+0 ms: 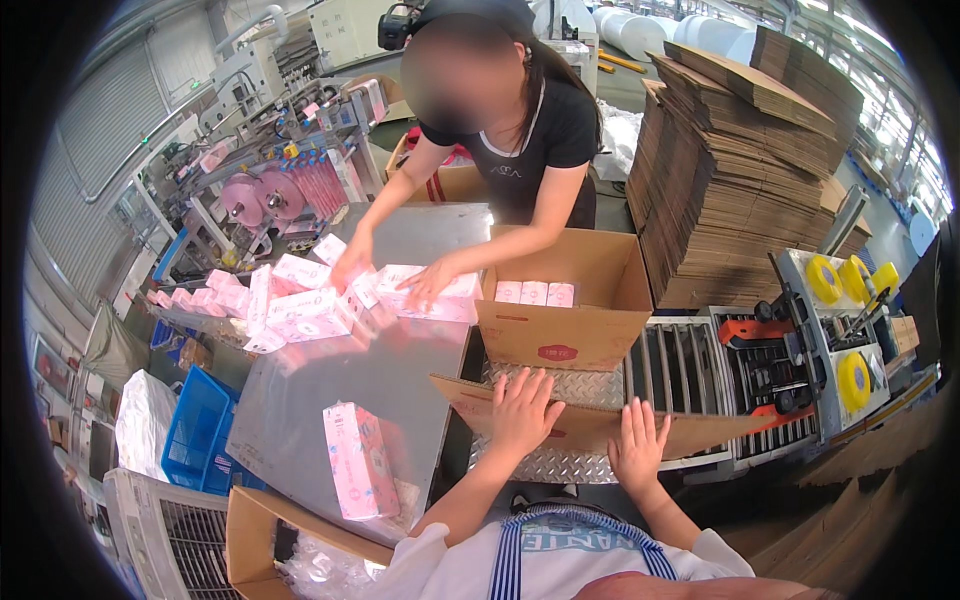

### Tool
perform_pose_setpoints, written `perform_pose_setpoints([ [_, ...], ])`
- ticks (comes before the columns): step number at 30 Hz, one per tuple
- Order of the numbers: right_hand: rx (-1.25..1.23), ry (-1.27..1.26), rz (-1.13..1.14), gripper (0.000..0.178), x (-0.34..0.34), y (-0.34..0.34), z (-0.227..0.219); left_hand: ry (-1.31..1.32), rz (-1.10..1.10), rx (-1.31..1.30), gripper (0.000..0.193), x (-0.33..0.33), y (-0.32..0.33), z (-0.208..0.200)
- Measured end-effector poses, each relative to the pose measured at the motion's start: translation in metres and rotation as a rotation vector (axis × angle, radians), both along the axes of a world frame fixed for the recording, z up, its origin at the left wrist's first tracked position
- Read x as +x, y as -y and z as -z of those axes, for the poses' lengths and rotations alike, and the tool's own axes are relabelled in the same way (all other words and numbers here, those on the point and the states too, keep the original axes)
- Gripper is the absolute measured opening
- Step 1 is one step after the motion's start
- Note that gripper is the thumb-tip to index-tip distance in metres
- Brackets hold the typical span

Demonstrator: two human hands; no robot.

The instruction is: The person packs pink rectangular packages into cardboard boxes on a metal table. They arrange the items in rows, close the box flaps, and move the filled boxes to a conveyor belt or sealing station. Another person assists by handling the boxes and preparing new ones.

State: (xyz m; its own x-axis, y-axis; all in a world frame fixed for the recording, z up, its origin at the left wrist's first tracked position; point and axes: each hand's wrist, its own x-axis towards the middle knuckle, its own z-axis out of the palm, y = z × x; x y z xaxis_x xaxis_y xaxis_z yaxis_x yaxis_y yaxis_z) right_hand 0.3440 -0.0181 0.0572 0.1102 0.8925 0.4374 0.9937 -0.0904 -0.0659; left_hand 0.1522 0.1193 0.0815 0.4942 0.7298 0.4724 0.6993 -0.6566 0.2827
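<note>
A flattened cardboard carton (583, 428) stands tilted on edge in front of me, over a metal tread plate. My left hand (525, 410) lies on its left part with fingers stretched and spread. On its right part my right hand (638, 442) rests likewise, fingers straight; any thumb grip behind the board is hidden. Just beyond stands an open cardboard box (565, 338) with a row of pink-and-white packs (535, 293) inside. Across the metal table (320, 385), a co-worker's two hands (425, 285) touch several pink packs (308, 316).
One pink pack (357, 460) stands near the table's front edge. A box with clear plastic (325, 565) sits at lower left, near a blue crate (198, 430). Rollers (680, 365) lead right to a taping machine (830, 310). Flattened cartons (735, 170) are stacked behind.
</note>
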Motion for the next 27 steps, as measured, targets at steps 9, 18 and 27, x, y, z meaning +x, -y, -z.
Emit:
perform_pose_setpoints([
  [9, 0.095, -0.206, -0.191, 0.023, -0.008, 0.028, -0.014, -0.391, 0.051, -0.412, 0.034, 0.004, -0.022, -0.023],
  [18, -0.13, -0.377, -0.223, 0.013, 0.056, 0.082, -0.055, -0.459, -0.047, -0.699, 0.046, -0.039, -0.068, -0.04],
  [27, -0.364, -0.761, 0.441, 0.046, 0.195, 0.088, -0.067, 0.667, -0.21, -0.128, 0.015, 0.001, -0.034, 0.027],
])
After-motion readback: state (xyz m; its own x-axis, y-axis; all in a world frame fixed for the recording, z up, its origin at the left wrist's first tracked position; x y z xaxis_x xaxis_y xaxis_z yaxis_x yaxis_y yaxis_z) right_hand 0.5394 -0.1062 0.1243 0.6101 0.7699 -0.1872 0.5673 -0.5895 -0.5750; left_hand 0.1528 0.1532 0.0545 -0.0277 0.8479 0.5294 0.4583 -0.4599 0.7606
